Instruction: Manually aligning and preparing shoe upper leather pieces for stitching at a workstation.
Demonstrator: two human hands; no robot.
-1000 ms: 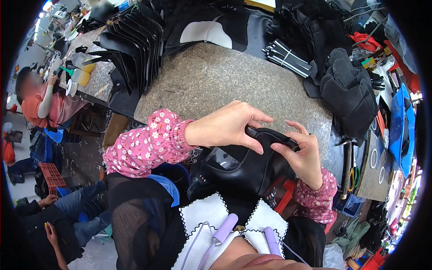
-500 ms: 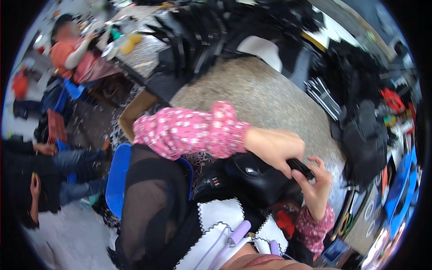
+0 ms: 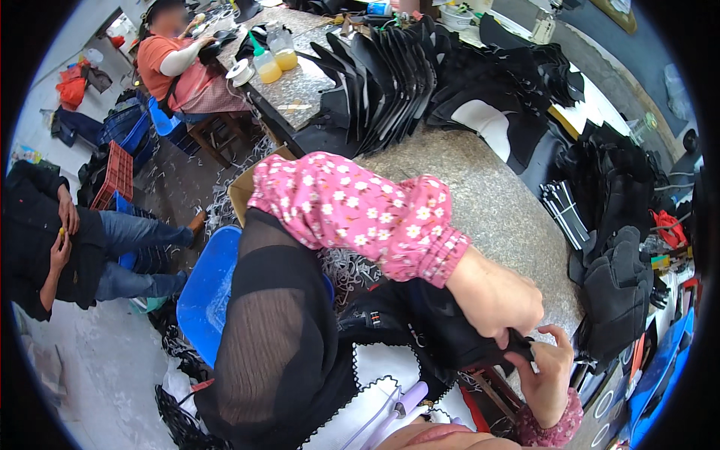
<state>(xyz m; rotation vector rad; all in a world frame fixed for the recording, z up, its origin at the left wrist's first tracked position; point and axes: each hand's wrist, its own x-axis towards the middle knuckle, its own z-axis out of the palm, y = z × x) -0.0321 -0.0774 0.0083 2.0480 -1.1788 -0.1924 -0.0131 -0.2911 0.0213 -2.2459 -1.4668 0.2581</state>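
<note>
My left hand (image 3: 499,296), its sleeve pink with white flowers, reaches across from the left with curled fingers. It grips one end of a small black piece (image 3: 519,343), which looks pliable; its exact kind I cannot make out. On the other side, my right hand (image 3: 551,367) pinches the same piece between thumb and fingers. Both hands are close together over my lap, near the front edge of a speckled stone-like table (image 3: 480,187). Black material (image 3: 427,307) lies on my lap beneath my left wrist.
Curved black pieces (image 3: 390,82) stand in a row at the back, near a white piece (image 3: 484,124). White-edged strips (image 3: 564,214) and black pads (image 3: 619,285) lie at right. A blue bin (image 3: 206,292) is at left. One person sits beyond it; another stands at left.
The head view has shifted, so the table and surroundings sit differently in the picture. Both hands appear lower and slightly farther right, still holding the black piece.
</note>
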